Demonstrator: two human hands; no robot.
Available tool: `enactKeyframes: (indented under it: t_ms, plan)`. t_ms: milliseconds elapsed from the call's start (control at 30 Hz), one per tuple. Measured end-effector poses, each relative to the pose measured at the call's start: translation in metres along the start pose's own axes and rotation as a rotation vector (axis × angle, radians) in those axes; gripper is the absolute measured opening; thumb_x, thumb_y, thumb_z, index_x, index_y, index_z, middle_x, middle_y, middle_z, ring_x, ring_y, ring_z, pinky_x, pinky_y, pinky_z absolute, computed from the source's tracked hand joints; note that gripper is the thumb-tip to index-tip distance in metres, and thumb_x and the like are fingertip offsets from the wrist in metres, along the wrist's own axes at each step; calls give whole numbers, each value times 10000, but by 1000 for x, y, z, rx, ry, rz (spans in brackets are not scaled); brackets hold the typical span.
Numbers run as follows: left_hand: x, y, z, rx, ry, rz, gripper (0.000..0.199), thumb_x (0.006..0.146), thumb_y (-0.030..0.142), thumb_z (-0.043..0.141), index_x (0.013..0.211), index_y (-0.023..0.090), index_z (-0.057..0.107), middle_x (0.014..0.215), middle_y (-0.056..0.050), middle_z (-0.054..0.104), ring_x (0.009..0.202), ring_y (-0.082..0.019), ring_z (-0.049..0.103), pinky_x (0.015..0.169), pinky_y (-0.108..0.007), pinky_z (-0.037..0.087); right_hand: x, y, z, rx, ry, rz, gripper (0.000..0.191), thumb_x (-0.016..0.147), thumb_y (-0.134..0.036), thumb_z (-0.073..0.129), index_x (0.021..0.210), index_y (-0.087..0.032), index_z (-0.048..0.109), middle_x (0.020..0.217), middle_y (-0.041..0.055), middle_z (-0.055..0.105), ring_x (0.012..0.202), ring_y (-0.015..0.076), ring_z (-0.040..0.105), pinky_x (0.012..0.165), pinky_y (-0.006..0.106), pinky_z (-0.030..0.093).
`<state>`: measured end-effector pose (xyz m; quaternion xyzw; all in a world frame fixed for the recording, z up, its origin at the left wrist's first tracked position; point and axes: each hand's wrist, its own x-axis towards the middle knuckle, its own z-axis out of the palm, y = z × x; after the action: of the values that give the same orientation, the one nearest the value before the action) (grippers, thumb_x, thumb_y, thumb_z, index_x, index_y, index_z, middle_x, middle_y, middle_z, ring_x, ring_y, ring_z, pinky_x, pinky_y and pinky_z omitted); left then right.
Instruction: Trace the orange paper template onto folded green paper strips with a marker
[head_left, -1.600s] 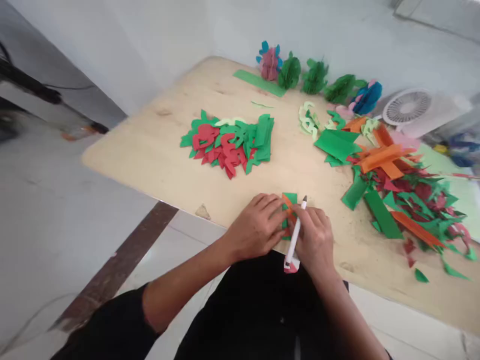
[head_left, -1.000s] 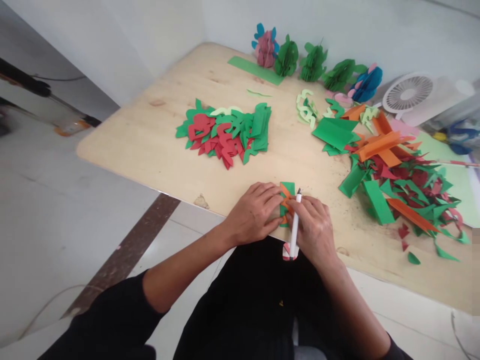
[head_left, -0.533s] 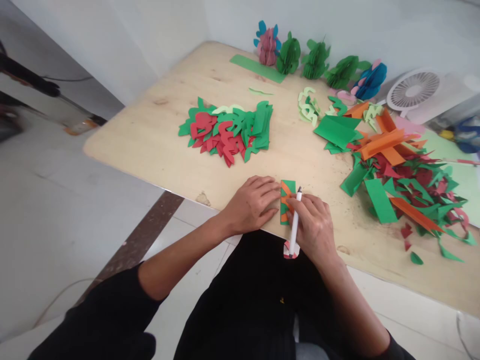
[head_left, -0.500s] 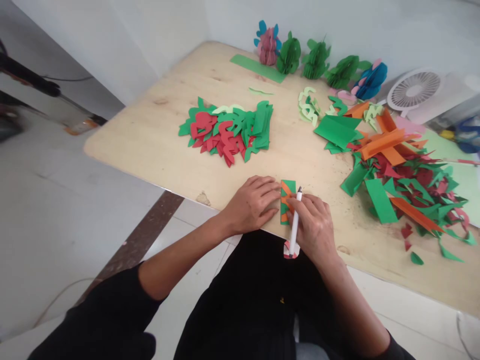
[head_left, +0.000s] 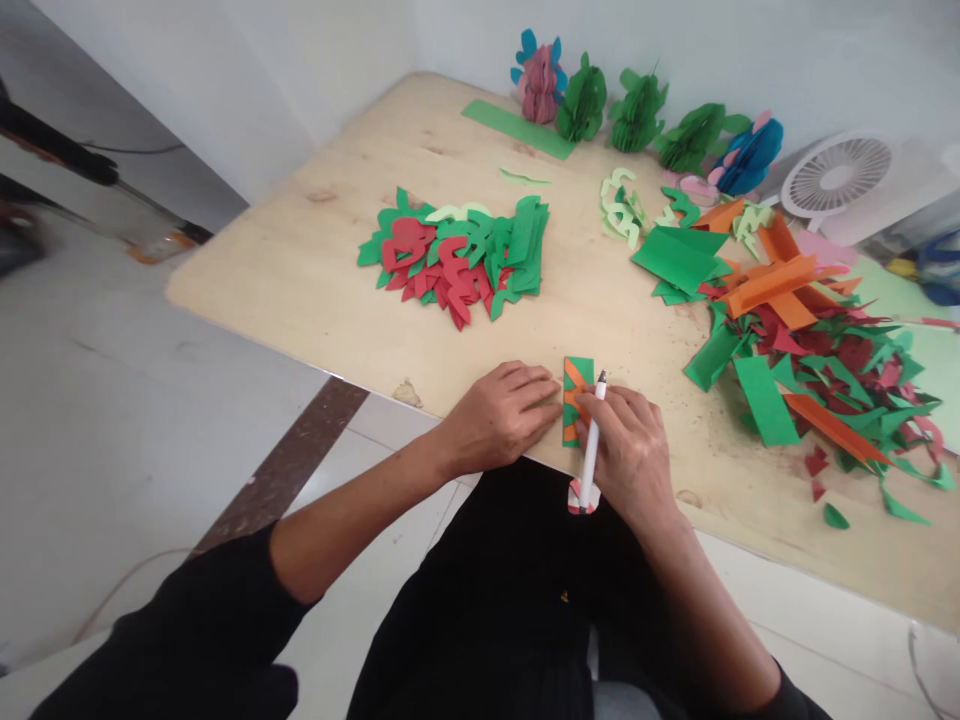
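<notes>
My right hand [head_left: 634, 450] grips a white pen [head_left: 592, 440] between thumb and fingers, its dark tip pointing away from me. The same hand's fingertips rest on an orange paper cut-out [head_left: 572, 398] lying over a small green paper strip [head_left: 568, 428] at the table's near edge. Part of the cut-out is hidden under those fingers. Just left of the strip, my left hand [head_left: 510, 415] lies flat on the table with fingers stretched out, holding nothing. A small red and white piece [head_left: 576, 497] shows behind the pen's lower end.
Red and green cut-outs [head_left: 461, 255] lie heaped beyond my left hand. On the right spreads a pile of green, red and orange scraps [head_left: 817, 350]. Folded paper figures [head_left: 581, 100] line the wall, beside a white fan [head_left: 836, 180]. A green strip [head_left: 517, 130] lies at the back.
The left hand's fingers have drawn slightly back from the green strip, and its thumb shows less. The right hand keeps its place with the pen. The view has shifted slightly.
</notes>
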<state>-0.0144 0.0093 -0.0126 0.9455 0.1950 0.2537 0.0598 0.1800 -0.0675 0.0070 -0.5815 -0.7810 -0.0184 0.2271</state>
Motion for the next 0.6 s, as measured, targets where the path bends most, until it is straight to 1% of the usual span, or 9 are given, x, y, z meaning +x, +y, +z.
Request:
enactKeyframes:
  t_ms: [267,600]
  plan:
    - [0,2,2,54,36,-2,187,978,192,446,1010,191,630,1092,-71,680,1102,-209,591,929,-382,476,0,-1,0,-2,-3,8,253,902,-150,540,1129,-202,641,1042,80,708,1067,245,574,840,364,415]
    - [1,3,0,59,24,2,184,974,174,444,984,174,628,1074,-75,681,1098,-209,592,917,-370,474,2,-2,-1,-15,2,-8,221,914,-165,531,1104,-188,642,1029,80,712,1050,245,580,840,355,410]
